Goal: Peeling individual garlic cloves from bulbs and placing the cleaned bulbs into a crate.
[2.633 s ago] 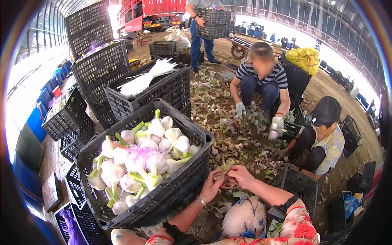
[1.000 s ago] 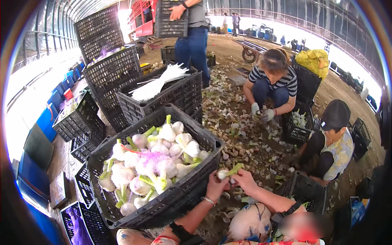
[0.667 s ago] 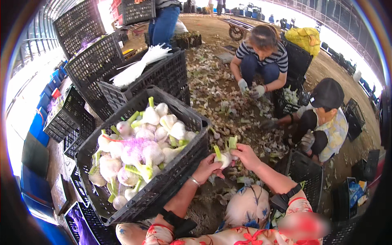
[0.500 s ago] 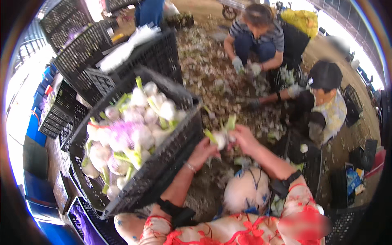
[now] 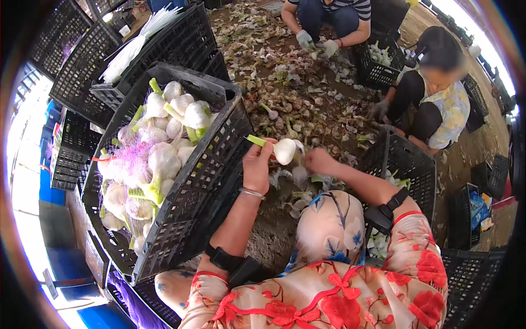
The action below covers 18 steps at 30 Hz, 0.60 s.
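A white garlic bulb (image 5: 284, 152) with a short cut green stem is in my left hand (image 5: 256, 170), whose fingers are closed round the stem. My right hand (image 5: 322, 163) is closed just right of the bulb, its fingertips at a strip of pale garlic skin (image 5: 299, 171) that hangs beside the bulb. The right fingertips are partly hidden. To the left, a tilted black plastic crate (image 5: 189, 222) holds several garlic bulbs (image 5: 163, 160) with green stems, some under purple netting (image 5: 131, 172).
Garlic skins (image 5: 257, 60) litter the ground ahead. Two people crouch beyond, one with gloved hands (image 5: 318, 46) at the far side, another (image 5: 446, 112) at the right. A black crate (image 5: 408, 164) stands by my right arm; stacked crates (image 5: 82, 71) rise at the far left.
The view has tilted downward. My right hand has moved away from the stem to the bulb's right side, and a strip of skin now hangs there. My left hand still holds the bulb.
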{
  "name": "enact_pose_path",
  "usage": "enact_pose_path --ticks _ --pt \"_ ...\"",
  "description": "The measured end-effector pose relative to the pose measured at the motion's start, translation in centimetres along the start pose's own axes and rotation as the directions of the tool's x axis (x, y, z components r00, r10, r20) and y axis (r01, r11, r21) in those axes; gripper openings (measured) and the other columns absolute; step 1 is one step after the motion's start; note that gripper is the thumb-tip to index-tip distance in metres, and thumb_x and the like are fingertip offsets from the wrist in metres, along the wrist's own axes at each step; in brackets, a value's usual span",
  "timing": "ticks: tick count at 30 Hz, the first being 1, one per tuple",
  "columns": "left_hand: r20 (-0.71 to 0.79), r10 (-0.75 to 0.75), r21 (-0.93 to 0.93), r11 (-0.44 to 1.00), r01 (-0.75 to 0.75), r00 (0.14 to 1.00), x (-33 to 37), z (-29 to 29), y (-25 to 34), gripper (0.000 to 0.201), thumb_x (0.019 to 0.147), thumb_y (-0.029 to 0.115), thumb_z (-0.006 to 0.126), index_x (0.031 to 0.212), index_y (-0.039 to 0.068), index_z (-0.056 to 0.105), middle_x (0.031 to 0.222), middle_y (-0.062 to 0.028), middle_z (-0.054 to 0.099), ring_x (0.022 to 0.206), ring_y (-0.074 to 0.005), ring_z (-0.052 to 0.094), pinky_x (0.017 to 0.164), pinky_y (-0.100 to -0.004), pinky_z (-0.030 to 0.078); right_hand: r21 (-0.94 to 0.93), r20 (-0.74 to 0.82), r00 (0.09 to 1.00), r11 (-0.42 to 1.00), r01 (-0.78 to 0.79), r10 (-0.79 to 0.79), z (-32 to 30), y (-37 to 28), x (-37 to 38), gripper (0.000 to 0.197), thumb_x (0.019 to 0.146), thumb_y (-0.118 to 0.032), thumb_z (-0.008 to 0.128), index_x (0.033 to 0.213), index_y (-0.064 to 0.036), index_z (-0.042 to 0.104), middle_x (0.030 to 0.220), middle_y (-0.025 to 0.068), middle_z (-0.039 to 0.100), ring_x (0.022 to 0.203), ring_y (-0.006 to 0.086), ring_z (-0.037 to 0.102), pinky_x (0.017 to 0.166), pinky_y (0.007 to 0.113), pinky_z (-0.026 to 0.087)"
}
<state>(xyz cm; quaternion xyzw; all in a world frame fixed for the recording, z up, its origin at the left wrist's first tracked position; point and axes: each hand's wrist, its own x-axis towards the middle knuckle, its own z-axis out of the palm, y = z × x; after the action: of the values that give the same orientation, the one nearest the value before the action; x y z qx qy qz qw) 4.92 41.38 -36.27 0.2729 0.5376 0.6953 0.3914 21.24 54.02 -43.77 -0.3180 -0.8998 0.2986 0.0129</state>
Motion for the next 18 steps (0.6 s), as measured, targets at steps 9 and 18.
enact_pose_path --ticks 9,18 --pt "0.174 -0.34 -0.441 0.812 0.382 0.924 0.7 -2.2 -2.1 0.026 0.091 0.025 0.04 0.106 0.006 0.051 0.103 -0.0048 0.057 0.094 -0.015 0.054 0.078 -0.0306 0.044 0.753 0.087 0.992 0.658 -0.003 -0.094 -5.3 -6.5 -1.5 0.046 0.075 -0.022 0.062 0.113 -0.0004 0.046 0.085 0.0105 0.06 0.082 0.0139 0.056 0.07 0.027 0.046" --pt "0.085 -0.339 -0.447 0.828 0.34 0.937 1.9 -1.4 -3.3 0.023 0.089 0.023 0.045 0.097 0.003 0.054 0.092 -0.0058 0.059 0.084 -0.0161 0.057 0.071 -0.029 0.046 0.926 0.045 0.984 0.376 0.024 -0.173 -7.1 -10.1 -2.0 0.009 0.075 -0.004 0.061 0.082 0.0013 0.058 0.072 0.0035 0.058 0.066 0.0081 0.053 0.058 0.023 0.044"
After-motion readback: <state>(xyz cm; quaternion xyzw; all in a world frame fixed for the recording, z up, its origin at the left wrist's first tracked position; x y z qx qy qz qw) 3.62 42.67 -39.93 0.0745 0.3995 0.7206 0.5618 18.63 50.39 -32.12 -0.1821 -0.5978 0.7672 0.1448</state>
